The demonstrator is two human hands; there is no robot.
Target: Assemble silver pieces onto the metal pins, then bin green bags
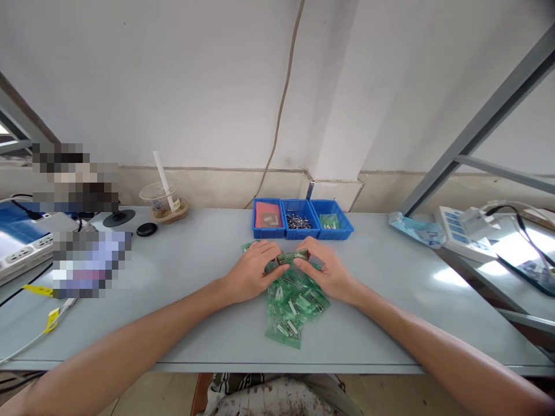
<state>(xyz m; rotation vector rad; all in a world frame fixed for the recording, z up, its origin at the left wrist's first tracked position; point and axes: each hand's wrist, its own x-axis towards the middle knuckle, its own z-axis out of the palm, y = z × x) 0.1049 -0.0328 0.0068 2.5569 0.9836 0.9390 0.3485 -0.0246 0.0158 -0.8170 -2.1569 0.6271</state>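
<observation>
Between my two hands is a small green plastic bag (292, 256), folded into a roll, its contents hard to make out. My left hand (255, 270) pinches its left end with thumb and fingers, and my right hand (324, 268) grips the right end the same way. Under and in front of both hands lies a pile of green plastic bags (298, 306) on the grey table, with small white and metal pieces showing through the film. Part of the pile is hidden behind my hands.
Against the wall stand three blue bins: one with a pink packet (267, 215), one with small metal parts (299, 221), one with a green bag (329, 222). A drink cup (161, 196), a black disc (146, 229) and power strips (462, 231) sit toward the sides.
</observation>
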